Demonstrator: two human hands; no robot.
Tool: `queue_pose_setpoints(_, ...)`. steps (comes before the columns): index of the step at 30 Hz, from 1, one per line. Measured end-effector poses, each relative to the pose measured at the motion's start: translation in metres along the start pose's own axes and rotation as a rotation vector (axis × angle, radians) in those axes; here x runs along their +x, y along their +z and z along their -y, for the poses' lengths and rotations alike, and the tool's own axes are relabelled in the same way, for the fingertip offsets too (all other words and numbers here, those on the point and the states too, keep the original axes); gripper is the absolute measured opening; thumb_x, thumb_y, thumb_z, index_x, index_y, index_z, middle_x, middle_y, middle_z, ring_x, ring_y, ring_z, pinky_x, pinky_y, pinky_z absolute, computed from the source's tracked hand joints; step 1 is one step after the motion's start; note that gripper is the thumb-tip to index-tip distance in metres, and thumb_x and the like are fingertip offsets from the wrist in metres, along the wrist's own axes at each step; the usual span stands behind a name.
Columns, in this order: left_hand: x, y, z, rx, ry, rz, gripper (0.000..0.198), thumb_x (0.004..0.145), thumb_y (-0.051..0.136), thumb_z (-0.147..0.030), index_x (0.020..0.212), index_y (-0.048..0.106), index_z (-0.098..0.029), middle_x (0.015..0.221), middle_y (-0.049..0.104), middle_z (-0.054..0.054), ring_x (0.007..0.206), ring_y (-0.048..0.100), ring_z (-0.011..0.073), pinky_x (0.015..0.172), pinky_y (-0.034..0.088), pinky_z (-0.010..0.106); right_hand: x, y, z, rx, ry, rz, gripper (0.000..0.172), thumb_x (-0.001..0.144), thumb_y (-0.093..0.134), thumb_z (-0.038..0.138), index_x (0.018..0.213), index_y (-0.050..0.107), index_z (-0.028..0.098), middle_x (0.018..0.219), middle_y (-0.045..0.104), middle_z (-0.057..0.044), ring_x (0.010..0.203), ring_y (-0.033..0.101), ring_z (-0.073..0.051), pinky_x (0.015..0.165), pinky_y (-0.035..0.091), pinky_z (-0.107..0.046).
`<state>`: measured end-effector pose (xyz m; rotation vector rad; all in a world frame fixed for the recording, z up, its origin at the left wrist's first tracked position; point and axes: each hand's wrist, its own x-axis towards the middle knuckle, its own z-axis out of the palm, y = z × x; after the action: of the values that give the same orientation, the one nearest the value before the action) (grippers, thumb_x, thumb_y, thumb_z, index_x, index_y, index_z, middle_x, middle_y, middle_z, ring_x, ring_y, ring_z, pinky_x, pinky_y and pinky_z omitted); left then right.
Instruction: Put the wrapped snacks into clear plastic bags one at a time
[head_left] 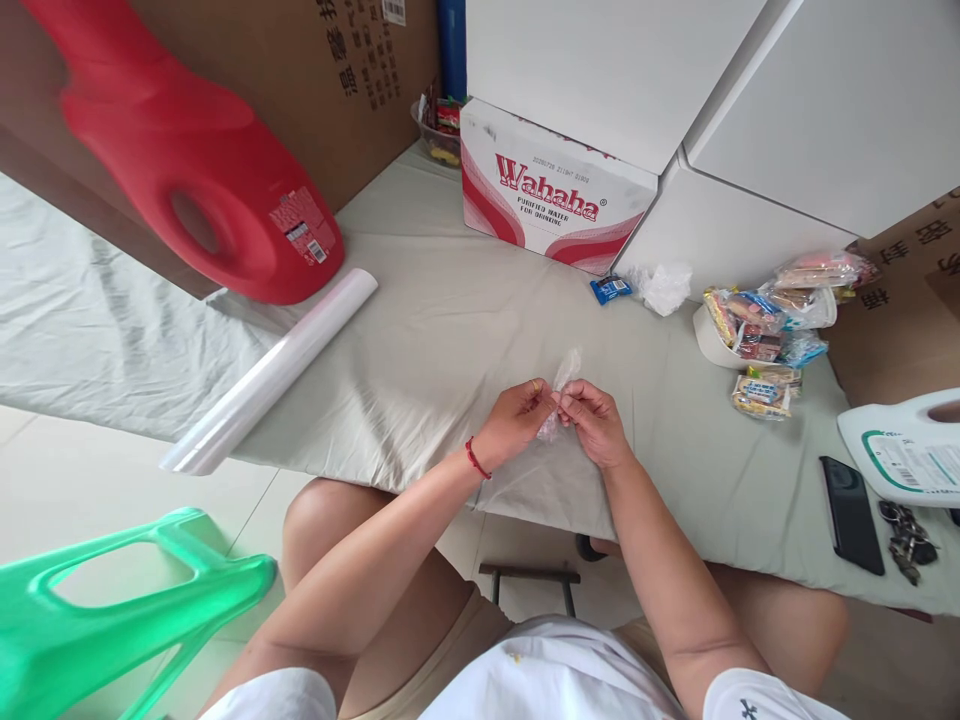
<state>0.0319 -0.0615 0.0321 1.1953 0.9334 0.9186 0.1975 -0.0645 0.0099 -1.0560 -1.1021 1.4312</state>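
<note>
Over the front part of the cloth-covered table [450, 330], my two hands meet at a crumpled piece of clear plastic film [568, 368]. My left hand [517, 420], with a red cord at its wrist, pinches the film with thumb and forefinger. From the other side, my right hand [596, 425] has its fingertips closed on the same film, touching the left fingertips. Some of the film sticks up above the fingers and some hangs below them. The exact spot of the pinch is partly hidden by the fingers.
At left lie a long roll of clear film [274, 370] and a red jug [225, 190]. A Wahaba carton [555, 190] stands behind, beside crumpled plastic [666, 288] and a blue packet [610, 289]. Right: a snack bowl [716, 340], phone [851, 512], keys [907, 540], white bottle [900, 445].
</note>
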Motion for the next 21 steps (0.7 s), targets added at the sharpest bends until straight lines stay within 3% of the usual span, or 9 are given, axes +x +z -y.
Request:
queue_pose_setpoints(5,0.001,0.000,-0.002,-0.105,-0.038,0.042,0.036,0.084,0.062,-0.052,0.070,0.053,-0.020,0.062,0.053,-0.003,0.059,0.044,0.0108,0.059,0.036,0.027,-0.001,-0.001,0.001,0.041,0.036,-0.007,0.032,0.073,0.086,0.050,0.074,0.068,0.023,0.065,0.059,0.003,0.058,0.049,-0.012,0.056,0.040,-0.027)
queue_pose_setpoints(15,0.002,-0.004,-0.003,-0.189,-0.063,0.022,0.035,0.082,0.066,-0.049,0.070,0.052,-0.019,0.061,0.043,-0.005,0.058,0.036,0.0089,0.058,0.029,0.026,-0.001,-0.002,0.003,0.188,0.074,-0.030,0.025,0.069,0.084,0.038,0.071,0.064,0.023,0.058,0.056,0.005,0.053,0.044,-0.011,0.052,0.037,-0.024)
queue_pose_setpoints(21,0.003,-0.008,-0.002,-0.198,-0.034,0.056,0.030,0.085,0.065,-0.045,0.076,0.054,-0.019,0.073,0.058,-0.001,0.064,0.048,0.0102,0.063,0.038,0.027,0.002,-0.011,0.003,0.314,0.076,-0.102,0.022,0.069,0.080,0.033,0.071,0.060,0.024,0.058,0.055,0.005,0.051,0.044,-0.010,0.049,0.037,-0.023)
